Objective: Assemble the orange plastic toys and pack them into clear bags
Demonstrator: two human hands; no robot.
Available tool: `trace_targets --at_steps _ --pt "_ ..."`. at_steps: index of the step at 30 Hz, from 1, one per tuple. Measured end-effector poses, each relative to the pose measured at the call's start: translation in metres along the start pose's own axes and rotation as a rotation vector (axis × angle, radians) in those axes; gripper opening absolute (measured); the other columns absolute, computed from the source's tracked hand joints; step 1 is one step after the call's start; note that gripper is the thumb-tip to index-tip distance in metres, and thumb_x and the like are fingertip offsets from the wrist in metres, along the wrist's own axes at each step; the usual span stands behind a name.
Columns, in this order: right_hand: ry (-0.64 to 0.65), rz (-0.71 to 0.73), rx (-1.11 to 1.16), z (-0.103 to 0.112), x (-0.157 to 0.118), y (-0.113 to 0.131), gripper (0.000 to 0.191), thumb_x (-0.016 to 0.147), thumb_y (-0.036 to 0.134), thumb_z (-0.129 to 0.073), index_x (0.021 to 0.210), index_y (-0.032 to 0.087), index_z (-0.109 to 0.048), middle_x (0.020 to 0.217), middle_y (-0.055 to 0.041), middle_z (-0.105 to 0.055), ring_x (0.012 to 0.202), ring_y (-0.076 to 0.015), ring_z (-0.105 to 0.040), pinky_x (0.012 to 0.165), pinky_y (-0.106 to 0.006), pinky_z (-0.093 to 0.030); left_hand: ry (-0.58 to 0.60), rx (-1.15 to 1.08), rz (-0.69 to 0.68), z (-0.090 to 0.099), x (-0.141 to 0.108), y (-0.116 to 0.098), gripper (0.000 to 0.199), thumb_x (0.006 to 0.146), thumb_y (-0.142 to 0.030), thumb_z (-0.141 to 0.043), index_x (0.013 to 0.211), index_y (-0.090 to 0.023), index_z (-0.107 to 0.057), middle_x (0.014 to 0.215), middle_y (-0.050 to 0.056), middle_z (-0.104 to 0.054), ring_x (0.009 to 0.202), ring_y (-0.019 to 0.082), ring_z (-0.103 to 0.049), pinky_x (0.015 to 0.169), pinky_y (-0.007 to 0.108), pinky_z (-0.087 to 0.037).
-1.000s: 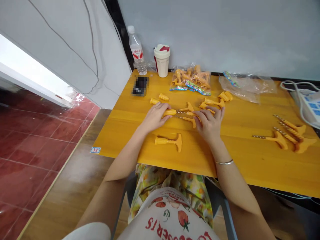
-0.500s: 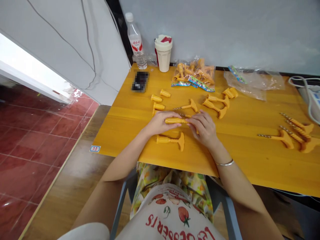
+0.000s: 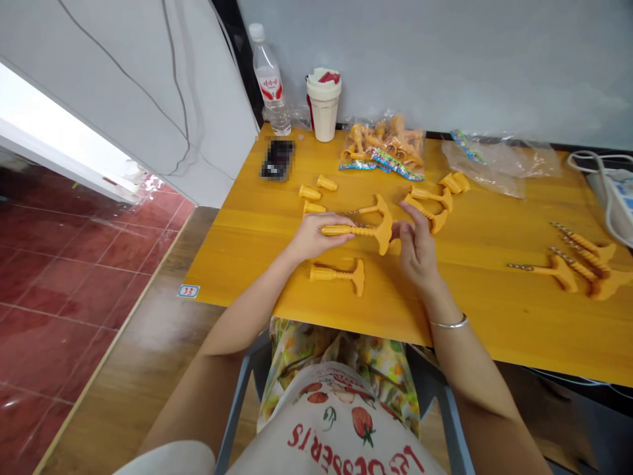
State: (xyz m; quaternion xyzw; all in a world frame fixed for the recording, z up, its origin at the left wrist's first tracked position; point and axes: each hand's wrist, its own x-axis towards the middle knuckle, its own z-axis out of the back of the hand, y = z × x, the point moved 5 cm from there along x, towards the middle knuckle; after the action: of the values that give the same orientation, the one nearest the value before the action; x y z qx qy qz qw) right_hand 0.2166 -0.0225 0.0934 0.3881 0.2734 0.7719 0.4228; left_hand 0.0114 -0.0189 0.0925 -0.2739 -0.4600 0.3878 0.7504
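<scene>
My left hand (image 3: 316, 236) is closed around the yellow sleeve end of a T-handled screw peg (image 3: 363, 231), which lies level above the table with its T-shaped grip to the right. My right hand (image 3: 418, 247) is just beyond that grip, fingers loosely apart, holding nothing I can see. Behind the held peg lies another peg (image 3: 370, 209) with its metal screw tip bare. In front of my hands rests a sleeved peg (image 3: 339, 274). Loose yellow sleeves (image 3: 310, 192) lie beyond my left hand, and more sleeved pegs (image 3: 432, 196) beyond my right.
At the back stand a water bottle (image 3: 271, 86) and a lidded cup (image 3: 324, 109), with a blurred dark object (image 3: 277, 160) before them. A bag of yellow parts (image 3: 383, 148) and a flattened clear bag (image 3: 499, 161) lie right of them. Several bare-tipped pegs (image 3: 588, 260) lie at right.
My right hand has come off the T-shaped grip and moved slightly right, its fingers loosening. The grip is now in plain sight, and my left hand still holds the peg.
</scene>
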Motion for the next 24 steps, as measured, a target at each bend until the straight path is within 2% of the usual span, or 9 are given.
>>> trace_targets --at_steps 3,6,8,11,13,15,20,22,24 --pt "-0.056 0.18 -0.369 0.008 0.002 0.003 0.043 0.102 0.05 -0.037 0.124 0.024 -0.065 0.104 -0.0134 -0.069 0.089 -0.0245 -0.066 0.075 -0.037 -0.05 0.003 -0.034 0.039 0.002 0.0 0.001 0.023 0.081 -0.036 -0.075 0.093 -0.017 -0.076 0.091 0.006 -0.078 0.081 0.017 -0.073 0.078 0.027 -0.057" --pt "-0.008 0.193 -0.434 0.003 0.002 0.0 0.05 0.097 0.06 -0.045 0.105 0.02 -0.073 0.082 -0.0113 -0.069 0.077 -0.0233 -0.063 0.069 -0.035 -0.046 0.025 -0.032 -0.027 0.0 -0.001 -0.003 0.021 0.081 -0.033 -0.075 0.095 -0.017 -0.076 0.091 0.006 -0.078 0.08 0.016 -0.073 0.076 0.025 -0.056" --pt "0.049 0.098 -0.289 -0.005 0.0 -0.002 0.06 0.094 0.07 -0.041 0.083 0.019 -0.072 0.064 -0.0068 -0.063 0.062 -0.0194 -0.058 0.062 -0.032 -0.043 0.004 0.005 -0.125 0.0 -0.003 -0.006 0.019 0.082 -0.03 -0.075 0.097 -0.018 -0.076 0.09 0.005 -0.077 0.079 0.015 -0.072 0.075 0.024 -0.055" --pt "0.174 -0.237 0.074 -0.02 -0.005 -0.011 0.072 0.094 0.075 -0.03 0.06 0.02 -0.062 0.046 -0.0003 -0.045 0.045 -0.0138 -0.043 0.049 -0.029 -0.035 -0.011 0.079 -0.256 0.0 -0.006 -0.011 0.019 0.085 -0.03 -0.072 0.102 -0.02 -0.075 0.089 0.005 -0.075 0.076 0.013 -0.07 0.072 0.022 -0.054" --pt "0.231 -0.435 0.268 -0.029 -0.011 -0.015 0.075 0.095 0.074 -0.024 0.052 0.021 -0.055 0.041 0.0015 -0.037 0.04 -0.0125 -0.036 0.044 -0.028 -0.03 -0.004 0.121 -0.295 -0.001 -0.007 -0.013 0.019 0.087 -0.031 -0.071 0.103 -0.022 -0.075 0.088 0.004 -0.074 0.073 0.012 -0.068 0.069 0.022 -0.053" --pt "0.198 -0.479 0.329 -0.028 -0.011 -0.018 0.075 0.096 0.073 -0.019 0.056 0.021 -0.056 0.043 0.001 -0.039 0.042 -0.0133 -0.038 0.044 -0.028 -0.031 -0.016 0.148 -0.306 -0.001 -0.006 -0.014 0.019 0.088 -0.032 -0.07 0.102 -0.021 -0.075 0.086 0.004 -0.073 0.071 0.011 -0.067 0.067 0.021 -0.052" --pt "-0.079 -0.068 -0.079 -0.004 -0.001 -0.013 0.045 0.1 0.056 -0.039 0.12 0.022 -0.06 0.081 -0.0046 -0.062 0.061 -0.0163 -0.05 0.06 -0.03 -0.043 -0.126 0.165 -0.26 0.006 -0.003 -0.009 0.019 0.087 -0.033 -0.071 0.097 -0.018 -0.075 0.084 0.004 -0.075 0.071 0.012 -0.067 0.068 0.022 -0.052" --pt "-0.069 0.087 -0.234 -0.003 -0.001 -0.007 0.039 0.099 0.051 -0.045 0.119 0.022 -0.061 0.087 -0.0066 -0.063 0.066 -0.0174 -0.052 0.065 -0.032 -0.044 -0.128 0.162 -0.271 0.006 -0.003 -0.008 0.019 0.086 -0.034 -0.072 0.096 -0.017 -0.075 0.083 0.005 -0.075 0.071 0.012 -0.067 0.068 0.022 -0.052" --pt "-0.037 0.123 -0.228 -0.006 -0.001 -0.003 0.039 0.098 0.054 -0.046 0.097 0.021 -0.067 0.078 -0.0057 -0.059 0.065 -0.0177 -0.051 0.063 -0.032 -0.041 -0.117 0.158 -0.296 0.005 -0.004 -0.008 0.019 0.087 -0.033 -0.071 0.097 -0.017 -0.075 0.084 0.005 -0.075 0.071 0.012 -0.067 0.067 0.022 -0.052"
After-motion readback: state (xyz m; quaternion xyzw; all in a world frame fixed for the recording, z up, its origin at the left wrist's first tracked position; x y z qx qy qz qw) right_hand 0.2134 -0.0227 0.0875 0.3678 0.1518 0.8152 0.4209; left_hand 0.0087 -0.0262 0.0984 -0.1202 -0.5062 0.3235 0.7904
